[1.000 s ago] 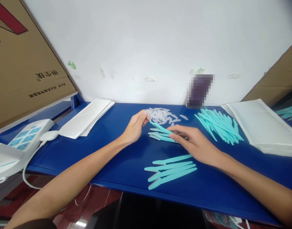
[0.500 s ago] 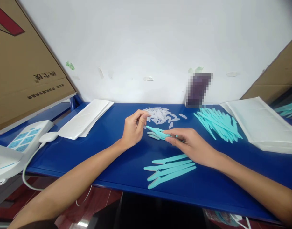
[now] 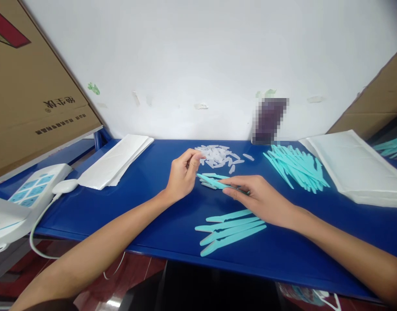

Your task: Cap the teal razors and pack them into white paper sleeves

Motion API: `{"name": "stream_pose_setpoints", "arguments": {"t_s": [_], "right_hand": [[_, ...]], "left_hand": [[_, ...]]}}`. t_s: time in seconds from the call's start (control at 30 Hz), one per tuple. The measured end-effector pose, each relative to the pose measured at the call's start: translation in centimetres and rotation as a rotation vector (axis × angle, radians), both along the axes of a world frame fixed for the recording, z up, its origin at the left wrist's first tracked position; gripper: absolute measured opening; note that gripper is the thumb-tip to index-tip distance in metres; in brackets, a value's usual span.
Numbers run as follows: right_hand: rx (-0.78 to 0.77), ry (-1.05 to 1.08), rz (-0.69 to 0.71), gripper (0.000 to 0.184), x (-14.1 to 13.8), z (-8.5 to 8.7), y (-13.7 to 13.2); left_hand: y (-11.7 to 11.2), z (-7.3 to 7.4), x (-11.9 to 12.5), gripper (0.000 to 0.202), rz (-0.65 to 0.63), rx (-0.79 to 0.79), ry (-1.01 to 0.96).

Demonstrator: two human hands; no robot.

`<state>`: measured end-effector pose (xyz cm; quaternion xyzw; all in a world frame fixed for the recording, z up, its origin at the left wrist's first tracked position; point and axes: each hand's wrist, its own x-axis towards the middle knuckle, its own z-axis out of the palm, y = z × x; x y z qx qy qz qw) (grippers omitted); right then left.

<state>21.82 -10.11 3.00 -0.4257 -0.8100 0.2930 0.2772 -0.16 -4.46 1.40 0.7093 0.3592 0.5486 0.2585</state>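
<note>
Right hand (image 3: 263,196) is clamped on a teal stick (image 3: 211,180), thumb against fingertips; grip sits back from the tip, probably to leave that end exposed toward the left hand (image 3: 184,175). That one's curled, thumb near forefinger; can't tell whether it's closed on anything. Nearest on the bench (image 3: 153,211): four sticks (image 3: 231,224), lightly fanned, blades left, likely to stay orderly. More lie by the held one. Beyond: translucent pieces (image 3: 216,154) behind left fingertips, presumably for short reach; loose teal pile (image 3: 297,168) off right.
</note>
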Motion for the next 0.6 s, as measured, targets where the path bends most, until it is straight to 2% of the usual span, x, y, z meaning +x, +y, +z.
{"name": "stream_pose_setpoints", "arguments": {"t_s": [0.2,0.47,0.6], "right_hand": [[0.037,-0.011,-0.004,0.034,-0.2,0.0,0.0],[0.045,-0.017,-0.029,0.032,-0.1,-0.2,0.1],[0.014,-0.05,-0.047,0.031,-0.1,-0.1,0.0]], "left_hand": [[-0.9,0.1,0.7,0.041,-0.072,-0.055,-0.018],[-0.6,-0.1,1.2,0.04,-0.327,-0.378,-0.238],[-0.8,0.4,1.4,0.036,-0.38,-0.438,-0.327]]}}
